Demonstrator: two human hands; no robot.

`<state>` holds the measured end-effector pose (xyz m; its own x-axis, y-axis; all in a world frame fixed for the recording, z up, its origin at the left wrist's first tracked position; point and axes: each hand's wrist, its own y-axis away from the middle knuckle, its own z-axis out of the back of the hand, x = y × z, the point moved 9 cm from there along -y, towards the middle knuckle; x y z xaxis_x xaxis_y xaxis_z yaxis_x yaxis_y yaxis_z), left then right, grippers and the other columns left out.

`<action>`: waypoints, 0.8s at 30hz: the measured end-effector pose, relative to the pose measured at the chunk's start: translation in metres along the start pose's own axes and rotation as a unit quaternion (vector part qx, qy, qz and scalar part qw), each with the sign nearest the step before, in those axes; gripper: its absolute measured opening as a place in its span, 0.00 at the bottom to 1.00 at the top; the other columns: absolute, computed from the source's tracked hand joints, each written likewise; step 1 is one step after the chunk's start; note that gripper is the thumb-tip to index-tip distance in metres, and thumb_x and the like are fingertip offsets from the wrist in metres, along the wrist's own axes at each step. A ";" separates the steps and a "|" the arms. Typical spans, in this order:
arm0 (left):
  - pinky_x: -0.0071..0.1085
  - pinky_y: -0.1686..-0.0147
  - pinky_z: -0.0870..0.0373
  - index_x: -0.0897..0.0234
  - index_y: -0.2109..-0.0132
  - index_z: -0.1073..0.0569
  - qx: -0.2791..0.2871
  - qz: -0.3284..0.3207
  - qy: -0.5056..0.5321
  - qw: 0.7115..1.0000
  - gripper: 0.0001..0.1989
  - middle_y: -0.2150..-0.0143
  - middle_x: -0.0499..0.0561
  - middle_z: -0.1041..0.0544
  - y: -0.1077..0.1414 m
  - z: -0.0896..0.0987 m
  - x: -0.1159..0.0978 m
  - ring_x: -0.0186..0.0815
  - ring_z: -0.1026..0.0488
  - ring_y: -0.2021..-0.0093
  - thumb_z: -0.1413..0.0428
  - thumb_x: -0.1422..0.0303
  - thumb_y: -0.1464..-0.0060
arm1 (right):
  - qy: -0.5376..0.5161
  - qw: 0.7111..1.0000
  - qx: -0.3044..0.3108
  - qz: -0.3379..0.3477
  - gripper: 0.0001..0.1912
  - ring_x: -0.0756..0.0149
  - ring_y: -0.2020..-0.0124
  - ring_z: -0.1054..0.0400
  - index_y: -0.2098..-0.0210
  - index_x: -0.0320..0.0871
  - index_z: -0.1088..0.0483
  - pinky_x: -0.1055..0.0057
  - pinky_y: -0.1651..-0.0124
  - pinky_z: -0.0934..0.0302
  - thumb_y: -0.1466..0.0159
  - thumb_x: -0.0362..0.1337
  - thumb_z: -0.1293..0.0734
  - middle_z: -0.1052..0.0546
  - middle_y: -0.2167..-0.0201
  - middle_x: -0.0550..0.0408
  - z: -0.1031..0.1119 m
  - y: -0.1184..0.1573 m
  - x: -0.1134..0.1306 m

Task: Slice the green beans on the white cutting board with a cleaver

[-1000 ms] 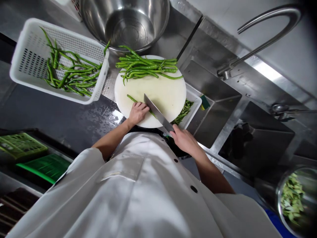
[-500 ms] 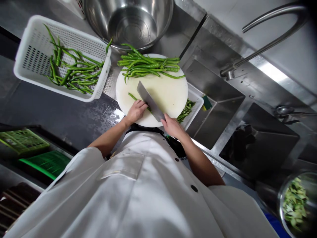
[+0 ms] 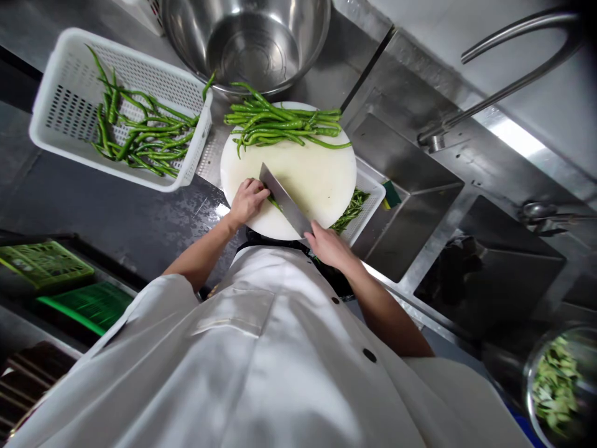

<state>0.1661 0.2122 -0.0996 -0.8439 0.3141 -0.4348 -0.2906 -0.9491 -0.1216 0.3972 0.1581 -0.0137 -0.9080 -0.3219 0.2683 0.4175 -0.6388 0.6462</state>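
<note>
So the left hand has its fingers curled down over a single green pepper on the round white cutting board, and the right hand is wrapped around the handle of a big knife, blade slanting across the board right next to those fingers. The pile of whole peppers sits along the far edge of the board.

What worries me: the left fingers are super close to the blade, so if the pepper rolls or the grip slips (they look shiny, maybe wet), that's a nicked fingertip. Some of the pile hangs past the board too, so a bump could tip a few off. Same deal with the pepper sticking over the rim of the white basket.

Hard to see: most of the held pepper is under the hand, can't tell if the edge is touching it, and the knife handle is basically buried in the right hand. The board covers part of the lower basket with the cut pieces, and the big metal bowl is cropped up top.
</note>
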 end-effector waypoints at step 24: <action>0.41 0.51 0.29 0.60 0.57 0.25 -0.068 -0.061 0.017 0.996 0.17 0.57 0.55 0.25 0.000 0.019 0.014 0.43 0.32 0.56 0.57 0.68 0.25 | -0.079 0.996 -0.038 -0.015 0.22 0.47 0.50 0.24 0.35 0.38 0.36 0.65 0.53 0.39 0.21 0.42 0.46 0.18 0.51 0.39 -0.007 -0.053 0.029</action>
<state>0.1457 0.2166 -0.0887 -0.7899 0.4288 -0.4383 -0.3247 -0.8989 -0.2943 0.3488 0.1777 -0.0455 -0.9120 -0.1921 0.3625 0.3862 -0.7001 0.6006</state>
